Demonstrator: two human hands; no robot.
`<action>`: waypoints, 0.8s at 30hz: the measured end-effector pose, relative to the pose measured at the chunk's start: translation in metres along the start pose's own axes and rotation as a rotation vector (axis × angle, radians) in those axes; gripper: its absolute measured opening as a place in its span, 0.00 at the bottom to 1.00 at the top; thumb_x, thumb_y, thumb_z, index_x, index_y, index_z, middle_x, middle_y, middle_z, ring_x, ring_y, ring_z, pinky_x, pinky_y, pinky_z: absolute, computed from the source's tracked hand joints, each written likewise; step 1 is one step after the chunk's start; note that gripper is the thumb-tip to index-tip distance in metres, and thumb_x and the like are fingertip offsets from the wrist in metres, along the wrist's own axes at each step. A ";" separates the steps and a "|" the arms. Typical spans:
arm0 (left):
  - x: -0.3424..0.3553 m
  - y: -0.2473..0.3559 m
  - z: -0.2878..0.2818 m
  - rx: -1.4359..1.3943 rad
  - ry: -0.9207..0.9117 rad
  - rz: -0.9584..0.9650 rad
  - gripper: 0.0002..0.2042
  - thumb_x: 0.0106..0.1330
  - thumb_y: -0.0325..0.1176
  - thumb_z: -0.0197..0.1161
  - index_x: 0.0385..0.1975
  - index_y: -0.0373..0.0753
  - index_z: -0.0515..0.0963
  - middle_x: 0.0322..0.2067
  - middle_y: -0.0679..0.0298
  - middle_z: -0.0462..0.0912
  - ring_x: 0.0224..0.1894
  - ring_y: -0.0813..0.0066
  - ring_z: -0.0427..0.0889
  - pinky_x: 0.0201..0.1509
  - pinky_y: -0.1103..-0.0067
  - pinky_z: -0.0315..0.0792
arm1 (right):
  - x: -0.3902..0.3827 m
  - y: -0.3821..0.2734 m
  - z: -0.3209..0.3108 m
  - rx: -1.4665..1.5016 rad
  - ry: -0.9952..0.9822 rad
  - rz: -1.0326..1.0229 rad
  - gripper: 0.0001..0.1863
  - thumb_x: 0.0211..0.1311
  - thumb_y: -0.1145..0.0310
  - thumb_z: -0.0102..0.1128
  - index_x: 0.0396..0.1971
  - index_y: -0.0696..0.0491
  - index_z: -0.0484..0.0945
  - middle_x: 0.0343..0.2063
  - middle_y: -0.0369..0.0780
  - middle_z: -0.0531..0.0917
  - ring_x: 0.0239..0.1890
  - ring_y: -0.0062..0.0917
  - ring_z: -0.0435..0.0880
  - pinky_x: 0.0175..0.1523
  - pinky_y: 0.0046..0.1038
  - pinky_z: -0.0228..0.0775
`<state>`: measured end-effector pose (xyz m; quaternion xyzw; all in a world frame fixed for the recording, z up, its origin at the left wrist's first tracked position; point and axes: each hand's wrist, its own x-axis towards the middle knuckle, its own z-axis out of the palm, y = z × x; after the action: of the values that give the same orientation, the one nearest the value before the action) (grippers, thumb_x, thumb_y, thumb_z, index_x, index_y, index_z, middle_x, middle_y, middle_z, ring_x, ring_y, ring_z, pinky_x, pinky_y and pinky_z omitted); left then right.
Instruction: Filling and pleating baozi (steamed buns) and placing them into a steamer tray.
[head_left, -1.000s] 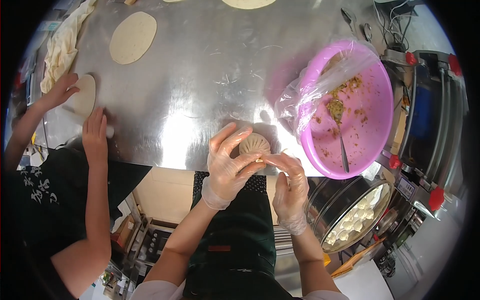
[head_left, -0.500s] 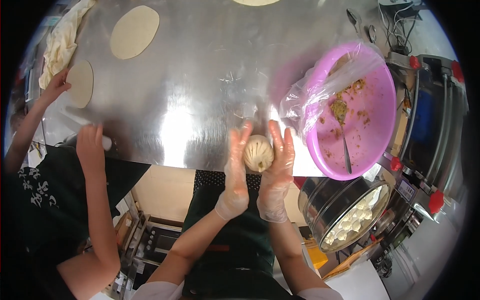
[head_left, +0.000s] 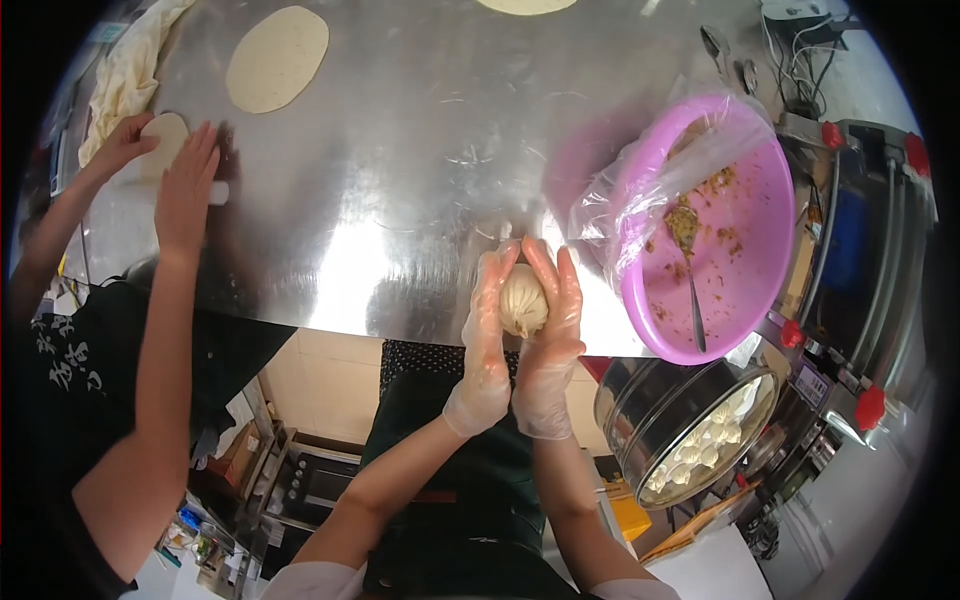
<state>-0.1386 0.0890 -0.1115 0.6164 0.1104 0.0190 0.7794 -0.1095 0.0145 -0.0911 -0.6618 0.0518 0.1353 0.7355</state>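
Between my two gloved palms sits a round pleated bun point(head_left: 523, 301) of pale dough, its gathered tip toward me, near the front edge of the steel table point(head_left: 400, 200). My left hand point(head_left: 488, 330) is cupped along the bun's left side. From the right, my right hand point(head_left: 553, 335) curves round it, and the fingertips of both hands nearly meet beyond it. Both hands wear clear plastic gloves. To the right stands a large pink basin point(head_left: 765, 220) with remnants of filling and a metal spoon point(head_left: 694, 290) in it; plastic film hangs over its left rim.
At the left, a co-worker's hands point(head_left: 182, 195) work at a dough sheet point(head_left: 163, 145) with a rolling pin point(head_left: 218, 193). Another flat dough round point(head_left: 278, 60) lies farther back. Below the basin, a steamer point(head_left: 640, 415) holds several buns point(head_left: 700, 440). Spoons point(head_left: 716, 48) lie at the back right.
My hands have closed in around the bun, fingertips drawing together. The co-worker's nearer hand has moved forward over the rolling pin and dough.
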 end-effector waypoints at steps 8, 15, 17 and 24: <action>0.001 0.000 0.001 0.024 -0.005 -0.014 0.55 0.59 0.77 0.28 0.72 0.31 0.40 0.73 0.49 0.45 0.75 0.57 0.42 0.75 0.64 0.40 | -0.001 0.000 0.001 -0.093 0.034 -0.022 0.48 0.64 0.29 0.30 0.70 0.56 0.52 0.67 0.46 0.62 0.71 0.35 0.55 0.74 0.38 0.44; 0.008 -0.001 0.004 0.018 -0.025 -0.044 0.55 0.59 0.78 0.29 0.72 0.32 0.37 0.73 0.48 0.42 0.75 0.56 0.40 0.76 0.64 0.36 | 0.003 0.010 -0.003 -0.063 0.030 -0.096 0.51 0.62 0.27 0.28 0.70 0.56 0.49 0.66 0.46 0.63 0.71 0.36 0.56 0.74 0.39 0.44; 0.003 0.004 0.005 0.016 -0.003 -0.034 0.54 0.60 0.77 0.28 0.72 0.32 0.37 0.73 0.48 0.42 0.75 0.56 0.39 0.76 0.64 0.35 | 0.004 0.004 -0.006 -0.080 -0.027 -0.105 0.49 0.65 0.29 0.33 0.69 0.58 0.53 0.67 0.44 0.62 0.70 0.33 0.57 0.74 0.38 0.44; 0.006 0.004 0.006 0.037 -0.016 -0.014 0.52 0.61 0.76 0.27 0.72 0.34 0.37 0.73 0.46 0.41 0.75 0.53 0.40 0.75 0.62 0.36 | 0.002 0.004 -0.003 -0.142 0.064 0.024 0.53 0.60 0.25 0.29 0.69 0.57 0.52 0.65 0.45 0.64 0.70 0.34 0.57 0.73 0.39 0.46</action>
<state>-0.1309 0.0850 -0.1069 0.6299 0.1088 0.0063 0.7690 -0.1087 0.0118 -0.0962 -0.7155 0.0735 0.1265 0.6831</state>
